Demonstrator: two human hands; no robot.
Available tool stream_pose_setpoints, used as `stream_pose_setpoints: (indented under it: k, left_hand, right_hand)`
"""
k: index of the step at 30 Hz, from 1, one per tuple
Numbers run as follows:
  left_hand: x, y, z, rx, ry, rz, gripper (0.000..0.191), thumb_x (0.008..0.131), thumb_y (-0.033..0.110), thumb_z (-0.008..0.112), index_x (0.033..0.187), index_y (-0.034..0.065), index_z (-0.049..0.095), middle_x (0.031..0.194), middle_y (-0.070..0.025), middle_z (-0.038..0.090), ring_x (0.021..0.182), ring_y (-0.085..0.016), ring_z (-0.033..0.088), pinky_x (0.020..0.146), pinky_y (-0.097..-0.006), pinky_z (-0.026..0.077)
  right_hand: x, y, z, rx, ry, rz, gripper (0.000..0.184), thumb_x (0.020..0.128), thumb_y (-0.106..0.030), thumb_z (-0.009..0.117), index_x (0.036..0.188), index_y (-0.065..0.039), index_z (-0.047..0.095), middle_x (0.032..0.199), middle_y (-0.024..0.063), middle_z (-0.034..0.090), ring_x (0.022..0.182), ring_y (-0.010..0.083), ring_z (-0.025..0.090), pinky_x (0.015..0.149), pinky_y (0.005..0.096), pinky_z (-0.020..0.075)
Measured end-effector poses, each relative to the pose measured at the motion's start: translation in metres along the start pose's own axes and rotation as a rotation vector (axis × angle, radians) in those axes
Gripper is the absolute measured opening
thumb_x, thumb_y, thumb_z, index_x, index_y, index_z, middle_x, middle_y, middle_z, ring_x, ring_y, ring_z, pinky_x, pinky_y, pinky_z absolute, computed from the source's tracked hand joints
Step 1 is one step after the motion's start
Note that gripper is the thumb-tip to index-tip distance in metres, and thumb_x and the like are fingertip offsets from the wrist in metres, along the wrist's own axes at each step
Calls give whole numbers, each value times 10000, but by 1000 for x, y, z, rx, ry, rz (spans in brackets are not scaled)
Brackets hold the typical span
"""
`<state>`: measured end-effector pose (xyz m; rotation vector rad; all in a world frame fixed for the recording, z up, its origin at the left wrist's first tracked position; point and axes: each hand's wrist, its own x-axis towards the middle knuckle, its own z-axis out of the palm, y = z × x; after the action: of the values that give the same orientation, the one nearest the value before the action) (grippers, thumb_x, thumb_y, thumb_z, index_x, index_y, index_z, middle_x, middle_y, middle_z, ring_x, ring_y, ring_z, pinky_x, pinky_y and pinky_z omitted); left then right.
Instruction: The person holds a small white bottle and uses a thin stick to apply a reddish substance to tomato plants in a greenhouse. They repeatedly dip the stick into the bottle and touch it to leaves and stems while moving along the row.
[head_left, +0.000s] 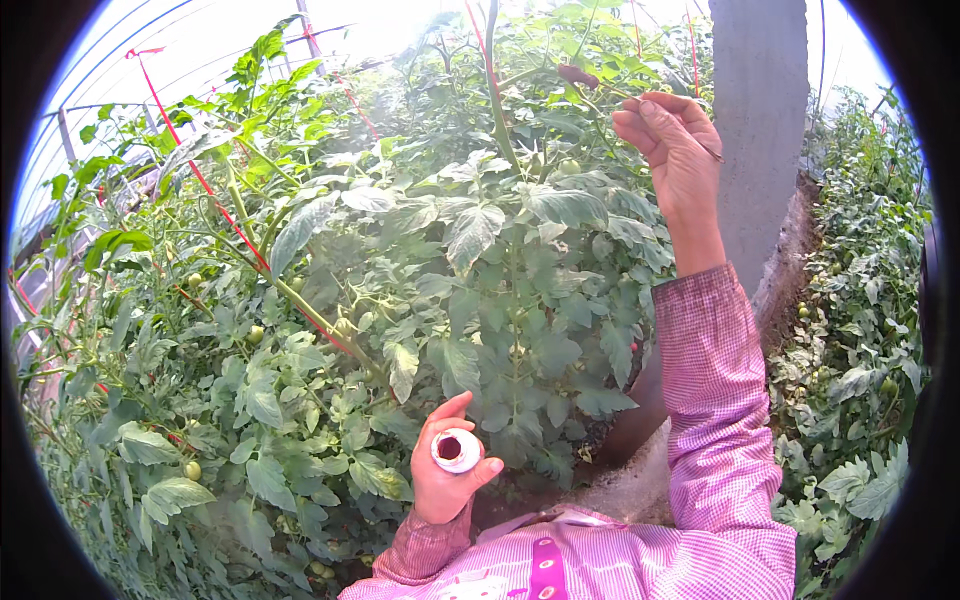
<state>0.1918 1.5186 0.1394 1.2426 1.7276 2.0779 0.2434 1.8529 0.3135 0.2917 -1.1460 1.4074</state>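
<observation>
My left hand (441, 480) is wrapped around a small white bottle (466, 451), low in front of my chest. The bottle has no cap on, and its round mouth shows dark red inside. Up at the right, my right hand (681, 142) pinches a thin stick-like brush (616, 91) between thumb and fingers. Its dark red tip (577, 76) points left among the upper tomato stems and leaves; whether it touches a stem cannot be made out. A thick green tomato stem (497, 97) rises to the left of this tip.
Dense tomato plants (315, 405) with several green tomatoes (193, 471) fill the front and left. Red strings (196, 172) run up along stems. A concrete post (757, 127) stands just right of my right hand. More plants (855, 360) grow beyond it, under the greenhouse frame (66, 135).
</observation>
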Motion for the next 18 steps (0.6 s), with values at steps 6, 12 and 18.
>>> stream_pose_setpoints:
  k: [6,12,18]
  left_hand:
    - [21,6,11,50,-4,32,527,625,161,849,1024,17,536,1190,-196,525,1099,-239,531,972,-395,396]
    - [66,65,32,-59,-159,50,565,639,152,846,1074,7,516,1162,-192,538,982,-205,591,853,-338,490]
    - [164,122,75,12,-202,73,510,658,225,829,1030,11,552,886,-91,645,1037,-232,565,889,-386,448]
  right_hand:
    - [55,32,14,29,-35,3,92,880,-13,546,947,46,563,880,174,640,789,258,671,734,332,582]
    - [82,63,10,71,-44,15,76,874,-25,549,914,31,580,875,172,652,780,253,674,731,332,579]
    - [104,84,6,159,-93,37,59,860,-9,552,871,31,595,826,146,653,750,237,676,700,312,582]
